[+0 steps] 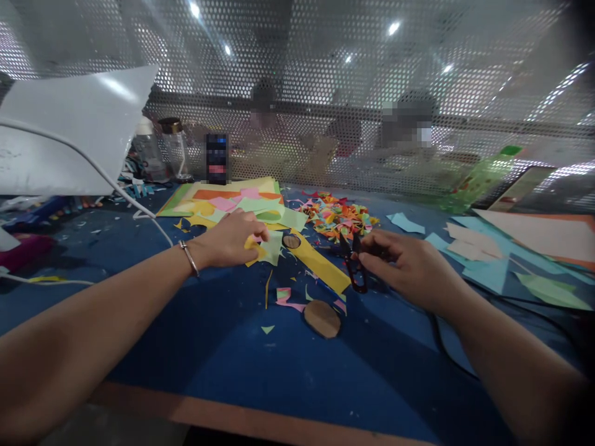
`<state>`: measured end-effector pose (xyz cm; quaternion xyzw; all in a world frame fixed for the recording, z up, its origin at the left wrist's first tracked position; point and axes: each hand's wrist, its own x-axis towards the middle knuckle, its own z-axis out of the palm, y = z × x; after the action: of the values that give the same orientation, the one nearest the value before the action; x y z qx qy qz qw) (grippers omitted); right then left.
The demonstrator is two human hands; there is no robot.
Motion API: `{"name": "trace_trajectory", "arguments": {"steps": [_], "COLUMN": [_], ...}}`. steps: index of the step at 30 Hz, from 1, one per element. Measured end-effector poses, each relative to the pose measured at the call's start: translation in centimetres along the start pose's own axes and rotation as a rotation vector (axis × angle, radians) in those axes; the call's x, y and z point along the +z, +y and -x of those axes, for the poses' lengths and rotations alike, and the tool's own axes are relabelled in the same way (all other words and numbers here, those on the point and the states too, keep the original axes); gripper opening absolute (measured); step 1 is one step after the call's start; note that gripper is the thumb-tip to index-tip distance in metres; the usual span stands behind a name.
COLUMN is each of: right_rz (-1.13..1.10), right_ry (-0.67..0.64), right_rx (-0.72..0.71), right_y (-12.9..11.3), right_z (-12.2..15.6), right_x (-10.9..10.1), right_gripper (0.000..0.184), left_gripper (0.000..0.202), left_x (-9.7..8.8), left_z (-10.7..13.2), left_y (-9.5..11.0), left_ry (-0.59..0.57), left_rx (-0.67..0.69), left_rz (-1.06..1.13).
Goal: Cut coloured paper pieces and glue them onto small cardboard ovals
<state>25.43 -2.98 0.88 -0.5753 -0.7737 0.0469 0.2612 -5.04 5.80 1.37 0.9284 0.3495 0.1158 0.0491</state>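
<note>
My left hand [232, 238] is closed in a pinch on a small pale green paper piece [272, 246] above the blue table [223, 359]. My right hand [409, 266] is closed around small black scissors [353, 263], whose blades point up toward a heap of colourful paper scraps [337, 217]. A long yellow paper strip [320, 263] lies between the two hands. A brown cardboard disc [322, 318] rests on the table in front of the hands, with small scraps around it.
A stack of coloured paper sheets [227, 198] lies behind my left hand. Light blue and green sheets [493, 260] cover the right side. Bottles [174, 148] and a white sheet [69, 130] stand at the back left, before a perforated metal screen [325, 93]. A white cable [106, 179] crosses the left.
</note>
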Motion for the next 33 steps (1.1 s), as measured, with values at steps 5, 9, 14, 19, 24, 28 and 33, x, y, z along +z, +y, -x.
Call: {"name": "trace_trajectory", "arguments": {"steps": [5, 9, 14, 19, 24, 28, 33], "right_rz": [0.016, 0.012, -0.012, -0.03, 0.051, 0.121, 0.258], "right_ry": [-0.027, -0.055, -0.101, -0.207, -0.311, -0.346, -0.276], "right_rx": [0.002, 0.004, 0.021, 0.035, -0.031, -0.056, -0.051], "right_y": [-0.3, -0.6, -0.7, -0.4, -0.6, -0.9, -1.0], "right_z": [-0.1, -0.2, -0.2, -0.2, -0.3, -0.4, -0.2], "right_x": [0.0, -0.2, -0.1, 0.5, 0.9, 0.8, 0.7], "right_gripper": [0.016, 0.018, 0.019, 0.018, 0.017, 0.016, 0.016], "left_gripper": [0.028, 0.026, 0.017, 0.016, 0.011, 0.013, 0.017], "left_x": [-1.1, -1.4, -1.0, -0.5, -0.9, -1.4, -0.3], "left_z": [0.5, 0.7, 0.7, 0.5, 0.5, 0.3, 0.0], "left_y": [4.2, 5.2, 5.1, 5.3, 4.5, 3.6, 4.7], "left_ry": [-0.313, -0.324, -0.35, -0.31, -0.258, -0.177, 0.03], "left_rx": [-0.168, -0.215, -0.232, -0.253, -0.239, -0.233, -0.348], "left_rz": [0.069, 0.021, 0.014, 0.024, 0.131, 0.48, 1.134]}}
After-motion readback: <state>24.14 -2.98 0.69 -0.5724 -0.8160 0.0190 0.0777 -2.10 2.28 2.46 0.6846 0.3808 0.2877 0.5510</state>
